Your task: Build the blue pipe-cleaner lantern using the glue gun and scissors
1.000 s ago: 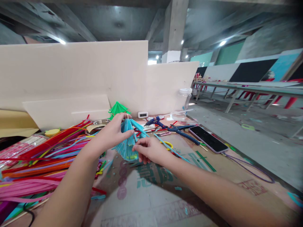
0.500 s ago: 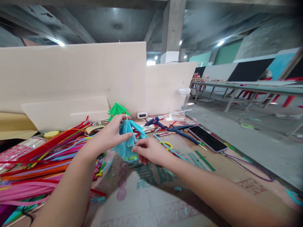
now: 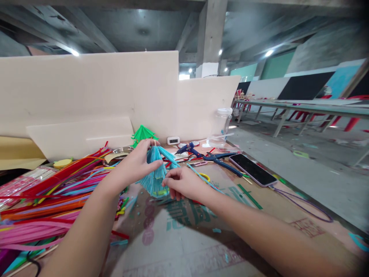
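A light blue tiered, cone-shaped craft (image 3: 152, 184), which looks made of pipe cleaners, stands tilted over the cardboard. My left hand (image 3: 142, 158) grips it near the top, with the thumb lying across its front. At its lower right edge my right hand (image 3: 181, 182) is closed in a pinch; what sits between those fingertips is too small to make out. Blue strips stick out to the right, behind the right hand. A green craft of similar shape (image 3: 143, 133) stands behind my left hand.
Many coloured pipe cleaners (image 3: 72, 192) lie piled at left. Beyond the hands are a blue glue gun (image 3: 190, 149), dark blue-handled pliers (image 3: 220, 158), a small digital clock (image 3: 173, 140) and a clear jar (image 3: 223, 123). A phone (image 3: 253, 170) lies near the table's right edge.
Hardly anything differs. The right hand has shifted very slightly at the blue craft's edge, and the left hand keeps its hold.
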The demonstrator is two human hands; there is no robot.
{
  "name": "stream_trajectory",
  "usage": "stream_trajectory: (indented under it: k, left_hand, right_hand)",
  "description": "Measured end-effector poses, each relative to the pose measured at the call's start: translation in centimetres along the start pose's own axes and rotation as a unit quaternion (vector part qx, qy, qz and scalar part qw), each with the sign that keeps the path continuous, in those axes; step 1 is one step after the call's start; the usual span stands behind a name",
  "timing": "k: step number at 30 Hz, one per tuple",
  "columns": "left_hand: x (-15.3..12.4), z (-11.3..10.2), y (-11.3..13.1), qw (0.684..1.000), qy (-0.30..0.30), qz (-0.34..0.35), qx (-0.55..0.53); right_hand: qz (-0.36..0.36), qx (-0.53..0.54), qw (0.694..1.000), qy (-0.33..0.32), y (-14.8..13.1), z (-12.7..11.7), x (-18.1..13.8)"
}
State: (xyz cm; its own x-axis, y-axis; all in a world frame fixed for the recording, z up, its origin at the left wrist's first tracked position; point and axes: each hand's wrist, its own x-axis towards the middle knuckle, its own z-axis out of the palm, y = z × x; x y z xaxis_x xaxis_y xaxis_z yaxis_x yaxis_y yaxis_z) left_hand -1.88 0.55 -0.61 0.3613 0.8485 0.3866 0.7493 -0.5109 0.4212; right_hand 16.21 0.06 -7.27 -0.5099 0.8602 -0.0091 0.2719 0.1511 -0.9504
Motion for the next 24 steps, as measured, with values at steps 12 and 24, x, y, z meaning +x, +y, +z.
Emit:
stream_trajectory:
  k: [12,24]
  left_hand:
    - [0.19,0.00,-0.09,1.000,0.004,0.013,0.004]
    - [0.18,0.08,-0.37,1.000,-0.006,0.011,-0.019]
  right_hand:
    - [0.009,0.019,1.000,0.003,-0.29,0.16,0.02]
    - [-0.006,0.045,0.999,0.009,0.53,0.23,0.40]
